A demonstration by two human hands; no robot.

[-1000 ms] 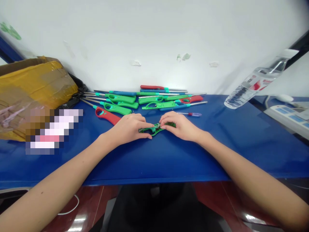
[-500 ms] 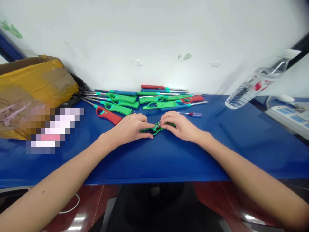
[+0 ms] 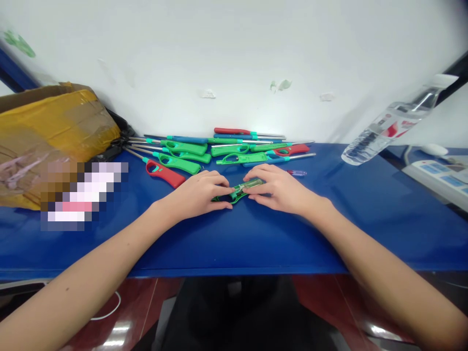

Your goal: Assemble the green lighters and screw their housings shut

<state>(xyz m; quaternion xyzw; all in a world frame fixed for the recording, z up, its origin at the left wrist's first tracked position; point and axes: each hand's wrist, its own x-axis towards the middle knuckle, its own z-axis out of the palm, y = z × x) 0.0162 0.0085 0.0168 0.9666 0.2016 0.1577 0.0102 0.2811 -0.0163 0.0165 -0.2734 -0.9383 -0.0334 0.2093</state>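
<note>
A gas lighter's opened green casing (image 3: 239, 196) lies on the blue table between my two hands. My left hand (image 3: 197, 195) grips its trigger-loop end, the forefinger on top and the thumb along the near edge. In the casing's handle part sits a clear greenish fuel tank (image 3: 254, 184). My right hand (image 3: 280, 189) has its fingers closed round the tank from the right, fingertips near the middle of the casing. Small parts under the fingertips are too fine to make out. Behind the hands lies a screwdriver (image 3: 299, 173), its shaft hidden by my right hand.
Several lighters, among them a red one (image 3: 166, 174) and an opened green one (image 3: 243, 158), lie along the wall. A taped carton (image 3: 54, 131) stands at the left. A water bottle (image 3: 395, 122) and a power strip (image 3: 435, 178) are at the right. The table edge (image 3: 234, 271) runs in front.
My right hand has shifted slightly right and its fingers have spread somewhat, so the clear fuel tank now shows. My left hand stays on the casing.
</note>
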